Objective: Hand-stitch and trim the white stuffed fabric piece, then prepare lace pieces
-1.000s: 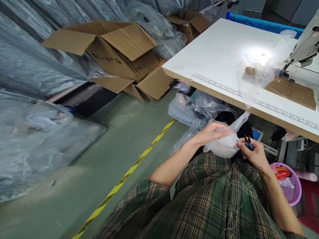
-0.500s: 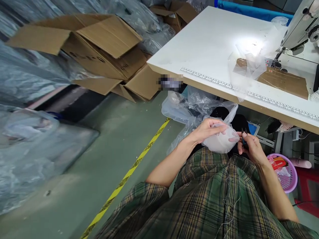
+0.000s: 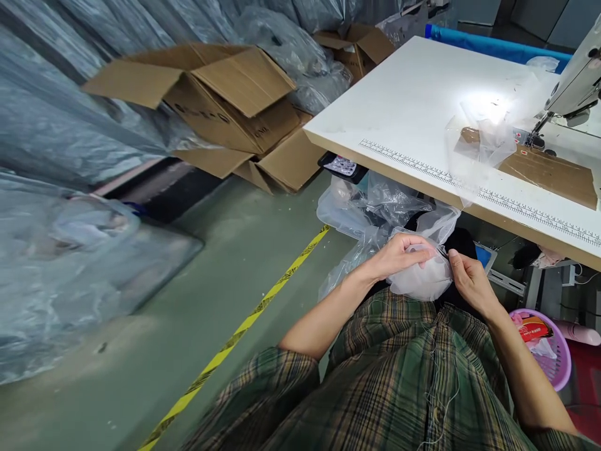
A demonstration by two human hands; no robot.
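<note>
Over my lap, my left hand (image 3: 407, 254) is closed on a bunched piece of sheer white fabric (image 3: 420, 282), its fingers pressing into the upper folds. My right hand (image 3: 469, 275) is closed at the right edge of that fabric. From its fingers the dark blades of small thread snips (image 3: 442, 252) point left and touch or nearly touch the fabric's edge; their handles are hidden in the hand. More sheer white fabric (image 3: 488, 141) lies on the white sewing table (image 3: 399, 94), draped over its front edge near the sewing machine (image 3: 575, 81).
Brown cardboard (image 3: 549, 172) lies by the machine's needle. A purple basket (image 3: 563, 363) stands low at right. Clear plastic bags (image 3: 347, 260) hang below the table's edge. Open cardboard boxes (image 3: 244, 119) and a plastic-covered stack (image 3: 70, 282) are at left. Yellow-black tape (image 3: 248, 319) marks the floor.
My right hand has turned and brought the snips' blades from upright beside the fabric to its upper right edge. The view has shifted, so the surroundings sit lower and further right.
</note>
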